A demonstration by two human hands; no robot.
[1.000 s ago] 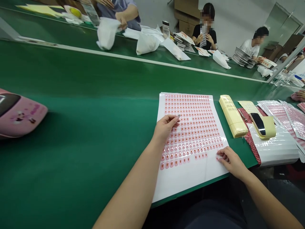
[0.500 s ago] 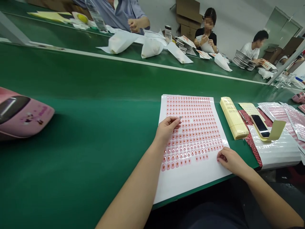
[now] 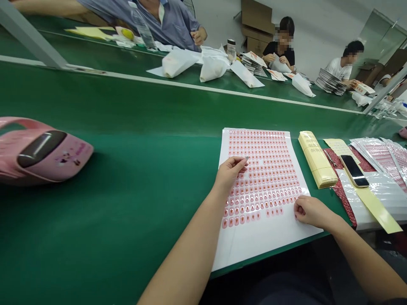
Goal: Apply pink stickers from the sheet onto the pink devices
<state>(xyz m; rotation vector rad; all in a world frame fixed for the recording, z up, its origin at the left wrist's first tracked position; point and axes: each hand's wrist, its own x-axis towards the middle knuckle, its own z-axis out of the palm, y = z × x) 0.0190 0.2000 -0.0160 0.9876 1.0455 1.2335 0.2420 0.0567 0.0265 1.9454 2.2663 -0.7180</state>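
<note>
A white sheet (image 3: 263, 245) lies on the green bench, carrying many rows of small pink nail-shaped stickers (image 3: 267, 169). My left hand (image 3: 229, 173) rests on the sheet's left part, thumb and forefinger pinched on a tiny silver-tipped item (image 3: 247, 158), too small to name. My right hand (image 3: 310, 212) lies on the sheet's lower right, its curled fingertips just below the sticker rows and holding nothing visible. The hands hide some stickers.
A pink case (image 3: 41, 152) lies at the left. To the right are a yellow pad (image 3: 317, 159), a phone (image 3: 354, 170), a yellow strip (image 3: 375, 207) and printed sheets (image 3: 381, 156). Co-workers sit at a bench (image 3: 203, 82) beyond, among white bags.
The view has swung left, shifting everything rightward in the picture. The yellow strip near the phone now lies flat and extended. My hands have barely moved on the sheet.
</note>
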